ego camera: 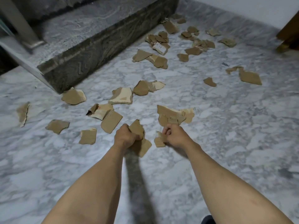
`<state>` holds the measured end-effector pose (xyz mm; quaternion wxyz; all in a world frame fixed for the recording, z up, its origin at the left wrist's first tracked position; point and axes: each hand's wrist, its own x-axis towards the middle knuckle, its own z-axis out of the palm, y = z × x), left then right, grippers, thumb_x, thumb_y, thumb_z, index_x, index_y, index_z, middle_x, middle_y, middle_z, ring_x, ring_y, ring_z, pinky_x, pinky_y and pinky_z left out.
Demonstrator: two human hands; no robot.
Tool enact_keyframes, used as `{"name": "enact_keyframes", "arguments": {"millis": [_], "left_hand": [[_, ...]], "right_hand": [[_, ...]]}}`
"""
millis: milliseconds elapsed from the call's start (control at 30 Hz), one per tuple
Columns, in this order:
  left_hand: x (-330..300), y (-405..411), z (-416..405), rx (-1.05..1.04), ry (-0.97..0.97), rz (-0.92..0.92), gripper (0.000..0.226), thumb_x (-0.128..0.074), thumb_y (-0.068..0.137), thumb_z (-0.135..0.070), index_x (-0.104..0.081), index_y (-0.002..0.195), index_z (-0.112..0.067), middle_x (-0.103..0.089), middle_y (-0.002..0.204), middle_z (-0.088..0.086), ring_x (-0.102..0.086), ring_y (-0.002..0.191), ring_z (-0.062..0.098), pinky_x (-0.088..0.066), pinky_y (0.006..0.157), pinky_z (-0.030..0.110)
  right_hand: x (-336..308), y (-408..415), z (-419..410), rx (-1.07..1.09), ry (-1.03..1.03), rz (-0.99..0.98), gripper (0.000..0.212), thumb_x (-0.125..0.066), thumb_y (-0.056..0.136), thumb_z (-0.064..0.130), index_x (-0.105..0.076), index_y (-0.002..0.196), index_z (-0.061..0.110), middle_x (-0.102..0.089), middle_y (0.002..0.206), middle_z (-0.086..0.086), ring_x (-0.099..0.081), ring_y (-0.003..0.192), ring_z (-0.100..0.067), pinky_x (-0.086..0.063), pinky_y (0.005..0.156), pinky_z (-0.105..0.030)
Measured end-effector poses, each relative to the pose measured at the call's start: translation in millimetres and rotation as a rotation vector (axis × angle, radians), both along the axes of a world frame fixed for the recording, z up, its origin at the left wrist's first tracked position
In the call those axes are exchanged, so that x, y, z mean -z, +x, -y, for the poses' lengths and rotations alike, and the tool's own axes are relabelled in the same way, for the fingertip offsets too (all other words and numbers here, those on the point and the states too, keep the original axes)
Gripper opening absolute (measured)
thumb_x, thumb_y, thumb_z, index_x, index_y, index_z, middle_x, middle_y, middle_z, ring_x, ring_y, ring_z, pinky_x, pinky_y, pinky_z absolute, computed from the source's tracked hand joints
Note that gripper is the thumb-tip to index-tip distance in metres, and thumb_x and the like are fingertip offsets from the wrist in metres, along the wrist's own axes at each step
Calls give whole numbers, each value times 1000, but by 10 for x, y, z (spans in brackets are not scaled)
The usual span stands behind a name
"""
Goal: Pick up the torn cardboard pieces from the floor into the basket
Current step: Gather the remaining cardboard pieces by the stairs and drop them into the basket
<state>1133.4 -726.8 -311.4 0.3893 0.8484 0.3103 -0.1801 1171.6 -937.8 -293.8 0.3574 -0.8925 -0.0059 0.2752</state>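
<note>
Marble floor (226, 126) bears torn cardboard pieces (157, 60); label writing unreadable.

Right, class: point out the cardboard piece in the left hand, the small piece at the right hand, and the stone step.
cardboard piece in the left hand (137, 129), head view, upper flap above the grip
small piece at the right hand (158, 141), head view, lower half
stone step (100, 44), head view, front face

Floor (226, 126): grey-white marble, polished, slight sheen. Step (84, 62): darker veined stone, rougher matt face. Torn cardboard pieces (111, 121): matt brown corrugated board, ragged edges, some peeled to a paler paper layer. Post (21, 23) top left: smooth metal, dull finish. Wall (242, 7): flat matt white.
</note>
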Motion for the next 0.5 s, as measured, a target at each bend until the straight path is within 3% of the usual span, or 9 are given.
{"name": "enact_keyframes", "arguments": {"millis": [67, 167, 367, 500], "left_hand": [[18, -40, -84, -38, -7, 18, 55, -88, 71, -33, -52, 104, -10, -61, 103, 8, -58, 96, 28, -44, 73, 36], [40, -78, -148, -29, 13, 23, 50, -87, 73, -35, -53, 101, -11, -59, 97, 6, -56, 92, 27, -41, 71, 34], [68, -32, -91, 24, 23, 28, 51, -86, 73, -37, -56, 105, -10, -60, 99, 5, -55, 92, 26, -41, 73, 34], [80, 31, -59, 30, 35, 25, 51, -85, 73, -38, -56, 106, -11, -60, 100, 4, -54, 90, 25, -42, 72, 34]], "right_hand": [[42, -82, -164, -153, -11, -103, 36, -65, 85, 1, -61, 116, 18, -59, 92, 3, -61, 92, -23, -56, 78, -34], [229, -175, -265, -308, -215, 55, 64, -69, 83, 3, -51, 140, 26, -57, 132, -4, -56, 121, -26, -51, 97, -38], [288, -101, -164, -298, -265, 169, 49, -89, 65, 22, -66, 108, 23, -43, 118, 1, -42, 110, -22, -45, 99, -39], [304, -74, -175, -223, -127, 96, 46, -92, 62, 8, -64, 97, 19, -39, 115, 3, -51, 111, -21, -59, 82, -35]]}}
